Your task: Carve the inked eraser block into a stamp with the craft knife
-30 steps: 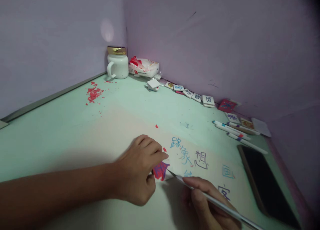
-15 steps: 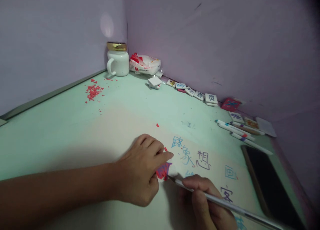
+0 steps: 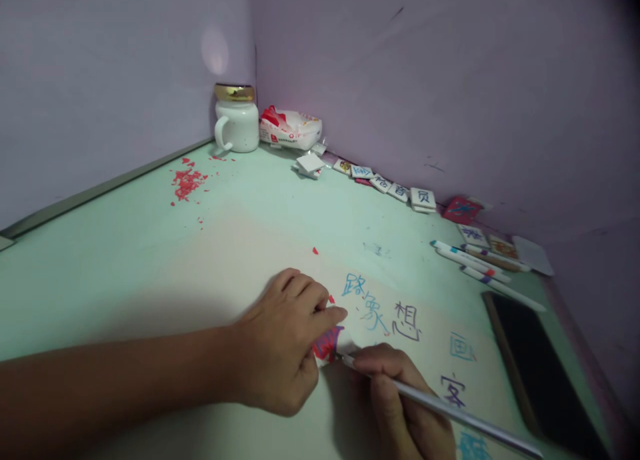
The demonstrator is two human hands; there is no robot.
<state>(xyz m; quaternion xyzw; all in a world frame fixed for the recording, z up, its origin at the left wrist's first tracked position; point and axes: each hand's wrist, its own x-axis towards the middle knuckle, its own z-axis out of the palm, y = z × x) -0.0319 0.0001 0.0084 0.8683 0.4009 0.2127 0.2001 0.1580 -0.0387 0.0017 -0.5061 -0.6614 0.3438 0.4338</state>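
My left hand [image 3: 285,347] is closed over a small red piece with purple marks [image 3: 326,343], pressing it to the tabletop. Part of the piece is hidden by my thumb and fingers. In my right hand [image 3: 400,400] a slim silver craft knife [image 3: 435,399] is pinched like a pen. Its tip [image 3: 341,356] meets the right edge of the piece; whether it cuts in, I cannot tell. Small red scraps [image 3: 315,251] lie just beyond my left hand.
Blue and purple characters [image 3: 406,320] are written on the pale green tabletop [image 3: 260,200]. To the right lie a dark phone [image 3: 540,373] and several white markers [image 3: 473,261]. Character tiles [image 3: 423,197] line the wall. A lidded white mug [image 3: 237,123], tissue pack [image 3: 293,128] and red scrap pile [image 3: 187,183] are farther back.
My right hand and the craft knife have shifted slightly left, and the handle's rear end has swung left. The left hand stays nearly still on the red piece.
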